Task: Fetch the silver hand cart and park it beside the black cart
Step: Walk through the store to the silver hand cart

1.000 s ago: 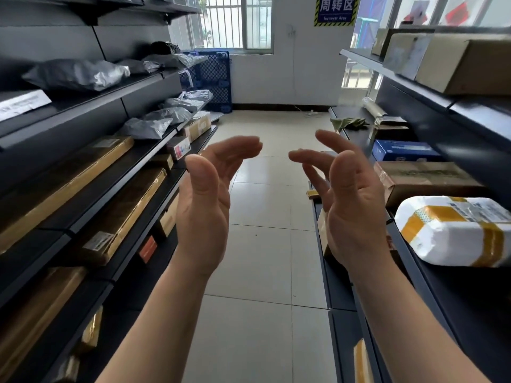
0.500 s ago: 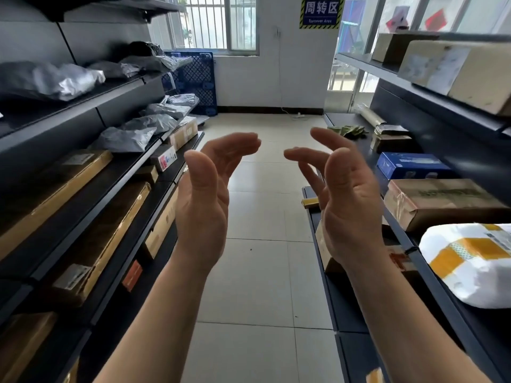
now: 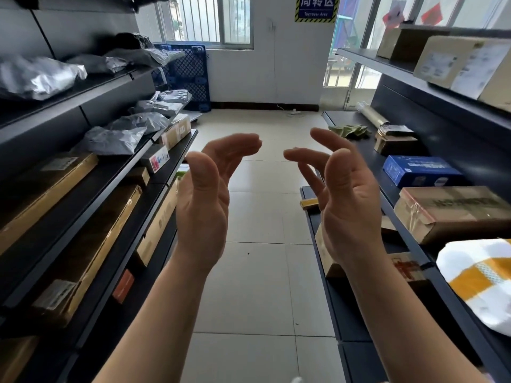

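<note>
The person stands in an aisle between two runs of dark shelving, with both bare forearms raised over the tiled floor (image 3: 262, 272). The left hand (image 3: 204, 208) and the right hand (image 3: 349, 214) are held up with their palms facing each other and a clear gap between them. The fingers of each are loosely curved and spread, the thumbs are up, and neither hand holds or touches anything. The left shelving (image 3: 179, 150) carries grey plastic mailers (image 3: 116, 140) on its middle tier and long brown boxes (image 3: 47, 194) below them. The right shelving (image 3: 448, 125) carries a blue box (image 3: 420, 171), a taped brown carton (image 3: 453, 211) just nearer than it, and a white parcel with yellow tape (image 3: 481, 283) at the near edge. A green cloth (image 3: 349, 131) lies farther along the same shelf. At the far end a blue pallet (image 3: 188, 76) leans upright against the wall under a barred window (image 3: 210, 19), and a blue sign (image 3: 316, 8) reads "Turnover Area". A pale flat edge on the floor past the left shelving, just below the pallet, may be the deck of the silver hand cart (image 3: 198, 116). Too little of it shows to be sure, and it lies well away from both hands.
</note>
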Tool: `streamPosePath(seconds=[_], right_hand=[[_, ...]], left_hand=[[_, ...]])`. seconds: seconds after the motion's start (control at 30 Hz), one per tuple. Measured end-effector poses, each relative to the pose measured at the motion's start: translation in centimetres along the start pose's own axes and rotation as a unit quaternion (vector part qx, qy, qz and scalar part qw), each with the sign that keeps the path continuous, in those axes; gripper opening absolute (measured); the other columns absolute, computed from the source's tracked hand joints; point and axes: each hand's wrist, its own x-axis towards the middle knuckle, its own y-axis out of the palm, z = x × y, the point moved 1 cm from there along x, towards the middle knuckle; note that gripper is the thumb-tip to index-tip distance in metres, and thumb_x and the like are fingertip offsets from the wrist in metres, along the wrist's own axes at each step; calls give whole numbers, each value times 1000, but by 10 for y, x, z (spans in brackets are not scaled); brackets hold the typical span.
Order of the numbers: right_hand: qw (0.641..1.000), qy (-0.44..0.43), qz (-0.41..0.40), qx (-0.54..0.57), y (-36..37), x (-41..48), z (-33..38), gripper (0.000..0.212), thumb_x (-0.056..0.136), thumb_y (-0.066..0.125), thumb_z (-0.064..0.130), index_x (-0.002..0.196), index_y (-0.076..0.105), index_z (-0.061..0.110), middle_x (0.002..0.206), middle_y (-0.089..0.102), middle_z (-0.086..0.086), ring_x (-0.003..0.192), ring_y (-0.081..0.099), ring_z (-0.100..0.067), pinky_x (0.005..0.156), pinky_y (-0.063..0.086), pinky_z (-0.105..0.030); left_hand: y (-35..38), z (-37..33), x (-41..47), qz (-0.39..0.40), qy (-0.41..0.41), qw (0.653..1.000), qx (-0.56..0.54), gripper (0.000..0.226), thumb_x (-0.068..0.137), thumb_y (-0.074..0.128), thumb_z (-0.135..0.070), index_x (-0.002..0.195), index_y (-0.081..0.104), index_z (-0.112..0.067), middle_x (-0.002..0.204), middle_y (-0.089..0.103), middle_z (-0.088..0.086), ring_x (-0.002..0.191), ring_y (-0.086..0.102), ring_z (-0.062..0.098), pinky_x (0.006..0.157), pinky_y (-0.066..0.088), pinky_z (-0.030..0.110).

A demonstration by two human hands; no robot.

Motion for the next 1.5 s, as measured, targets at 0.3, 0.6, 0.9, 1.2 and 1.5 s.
streamPosePath(seconds=[0.3,0.6,0.9,1.2,1.5], right_hand=[[1000,-14,4,22,-11,57,-35,68,66,52,79,113,56,30,100,74,0,114,63,-20,110,34,-52],[999,-29,4,20,-38,137,-68,65,68,50,78,112,56,31,101,74,0,112,63,-23,109,35,-53],[998,-22,10,51,-68,211,-105,64,68,52,77,113,57,32,101,74,-2,95,45,-63,97,34,-67],[999,-12,24,38,-64,269,-150,65,66,53,79,110,58,32,99,74,-1,109,64,-27,106,38,-54],[999,-20,4,25,-48,338,-190,64,66,53,79,110,58,32,100,74,-2,102,56,-49,101,38,-61]], left_hand=[[8,38,48,-9,5,1000,15,83,73,37,-78,111,59,-9,113,65,9,117,57,28,108,38,39],[33,90,115,-11,24,999,36,81,74,35,-79,110,60,-11,113,65,11,117,58,27,108,38,41],[52,146,176,-20,23,999,42,83,74,36,-79,111,59,-9,114,65,10,118,57,28,109,37,42],[41,191,220,-37,8,998,55,80,75,35,-79,109,62,-12,113,66,8,118,58,27,108,39,40],[21,247,295,-15,19,999,36,77,75,34,-79,108,62,-15,113,66,7,118,58,27,109,37,42]])
